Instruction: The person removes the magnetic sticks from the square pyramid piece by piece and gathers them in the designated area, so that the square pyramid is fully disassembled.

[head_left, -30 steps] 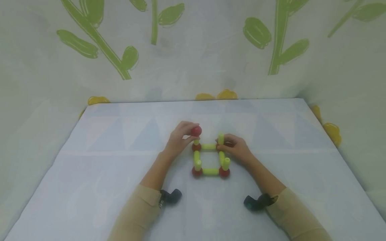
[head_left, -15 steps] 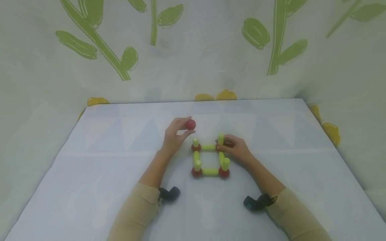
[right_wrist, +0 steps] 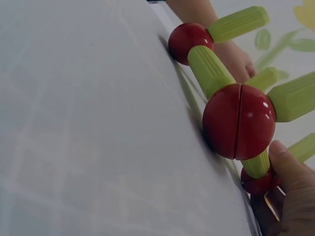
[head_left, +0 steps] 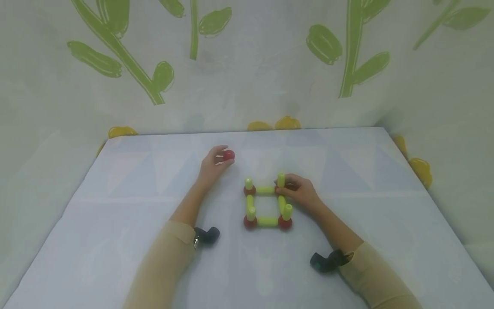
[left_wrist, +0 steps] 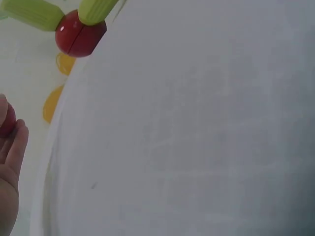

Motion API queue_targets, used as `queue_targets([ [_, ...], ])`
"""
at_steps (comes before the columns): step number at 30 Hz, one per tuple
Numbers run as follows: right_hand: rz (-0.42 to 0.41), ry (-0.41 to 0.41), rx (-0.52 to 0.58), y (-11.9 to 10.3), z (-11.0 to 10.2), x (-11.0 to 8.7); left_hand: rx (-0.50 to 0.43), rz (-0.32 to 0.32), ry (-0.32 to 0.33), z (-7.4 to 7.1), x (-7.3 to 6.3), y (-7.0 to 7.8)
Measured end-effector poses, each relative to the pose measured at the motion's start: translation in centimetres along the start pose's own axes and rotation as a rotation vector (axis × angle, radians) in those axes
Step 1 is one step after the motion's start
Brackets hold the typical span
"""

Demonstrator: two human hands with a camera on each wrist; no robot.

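Observation:
In the head view a square frame of red balls joined by yellow-green rods (head_left: 267, 222) lies on the table, with a short rod standing up from each corner. My left hand (head_left: 211, 166) pinches a loose red ball (head_left: 229, 155) between thumb and fingers, beyond the frame and to its left, apart from it. My right hand (head_left: 302, 192) grips the red ball at the frame's far right corner, largely covering it. The right wrist view shows that thumb (right_wrist: 283, 157) against the corner ball (right_wrist: 257, 183). The left wrist view catches only part of the left hand (left_wrist: 11, 162).
The white table (head_left: 115, 240) spreads around the frame under a faint triangle pattern. Behind it rises a pale wall (head_left: 254, 77) painted with green leaves and yellow shapes. A dark wrist camera (head_left: 208, 235) sits on the left forearm, another camera (head_left: 328, 261) on the right.
My left hand has carried the red ball away from above the frame's far left corner, leftward and toward the back. The right hand and the frame have stayed in place.

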State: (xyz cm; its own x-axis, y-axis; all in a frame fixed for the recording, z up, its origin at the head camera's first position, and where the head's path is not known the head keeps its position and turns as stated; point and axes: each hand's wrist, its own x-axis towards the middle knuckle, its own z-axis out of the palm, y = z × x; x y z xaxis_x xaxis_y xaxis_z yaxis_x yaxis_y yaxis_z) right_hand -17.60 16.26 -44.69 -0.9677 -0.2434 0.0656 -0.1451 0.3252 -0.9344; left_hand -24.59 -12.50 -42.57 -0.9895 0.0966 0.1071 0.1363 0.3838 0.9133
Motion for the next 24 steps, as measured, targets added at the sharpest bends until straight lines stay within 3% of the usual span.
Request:
queue_targets([
  [5, 0.006, 0.045, -0.022, -0.1, 0.3, 0.0, 0.032, -0.099, -0.002, -0.6, 1.3, -1.4],
  [11, -0.030, 0.036, -0.047, 0.0, 0.4, 0.2, 0.098, -0.136, 0.025, -0.5, 2.5, -2.9],
  [20, -0.023, -0.002, -0.075, 0.0, 0.2, 0.2, 0.283, -0.094, 0.115, 0.1, 3.6, -4.4],
  [24, -0.022, -0.003, -0.079, -0.1, 0.2, 0.2, 0.287, -0.104, 0.131, 0.1, 3.5, -4.3],
])
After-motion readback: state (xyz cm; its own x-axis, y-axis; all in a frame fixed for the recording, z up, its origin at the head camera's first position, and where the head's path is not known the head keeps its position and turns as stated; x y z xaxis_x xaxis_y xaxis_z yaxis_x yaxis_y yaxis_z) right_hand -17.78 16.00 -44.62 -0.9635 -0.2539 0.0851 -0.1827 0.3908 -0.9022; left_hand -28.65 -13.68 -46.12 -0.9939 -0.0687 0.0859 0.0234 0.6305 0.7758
